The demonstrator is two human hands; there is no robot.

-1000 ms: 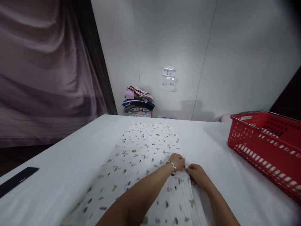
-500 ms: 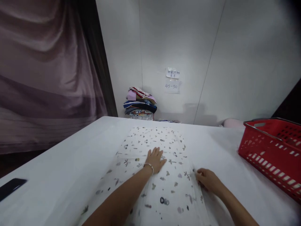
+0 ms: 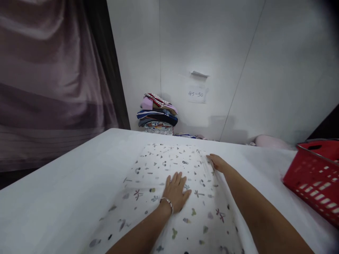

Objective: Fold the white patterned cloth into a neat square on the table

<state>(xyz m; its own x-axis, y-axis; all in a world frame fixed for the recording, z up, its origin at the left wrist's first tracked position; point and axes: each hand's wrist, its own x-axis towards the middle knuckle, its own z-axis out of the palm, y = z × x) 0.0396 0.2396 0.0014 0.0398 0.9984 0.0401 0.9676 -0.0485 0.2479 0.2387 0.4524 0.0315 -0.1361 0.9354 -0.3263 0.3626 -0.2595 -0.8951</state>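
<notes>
A white printed sheet (image 3: 169,165) lies spread lengthwise on the table, with small palm trees, leaves and other motifs on it. My left hand (image 3: 176,192) rests flat on its middle, fingers spread, a silver bracelet at the wrist. At the sheet's right edge, toward the far end, my right hand (image 3: 217,162) has its fingers closed on the border. Below that hand the right side of the sheet is slightly lifted and creased. The near end runs out of view.
The white table (image 3: 66,183) carries a red plastic basket (image 3: 312,180) at the right. A stack of folded cloths (image 3: 158,114) stands beyond the far edge. Paper labels (image 3: 197,94) hang on the wall, and a mauve curtain (image 3: 50,77) drapes at the left.
My right hand has moved forward along the sheet's right edge. My left hand stays flat on the sheet. The view has shifted slightly, and the upper wall label has curled over.
</notes>
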